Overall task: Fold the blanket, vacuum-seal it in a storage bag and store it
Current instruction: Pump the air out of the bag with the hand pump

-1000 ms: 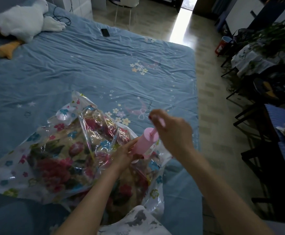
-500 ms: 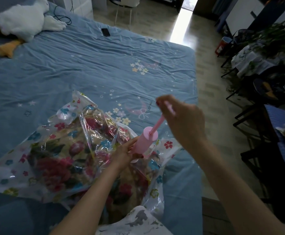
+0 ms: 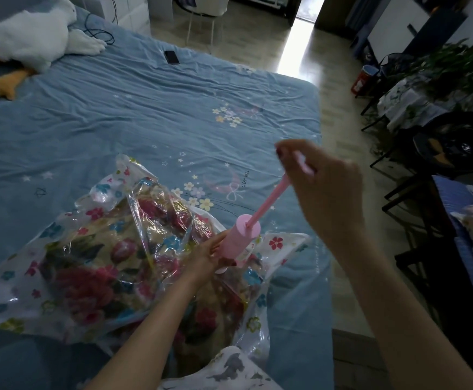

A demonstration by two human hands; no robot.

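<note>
Crinkled storage bag point(image 3: 69, 280) shows floral blanket point(image 3: 89, 285).

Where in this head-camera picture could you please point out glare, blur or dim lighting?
Head view: dim overall; bright glare on the tiled floor by the doorway; the right hand gripping the pink pump handle is motion-blurred; the clear flowered storage bag shows shiny reflections; wide-angle bending shows at the edges.

The room was dim. Daylight came through a doorway point(image 3: 305, 12) at the top and left a bright glare strip on the floor point(image 3: 294, 52). The bag point(image 3: 103, 249) showed small highlights. The right hand point(image 3: 322, 187) was motion-blurred, and wide-angle distortion bent the edges.
</note>
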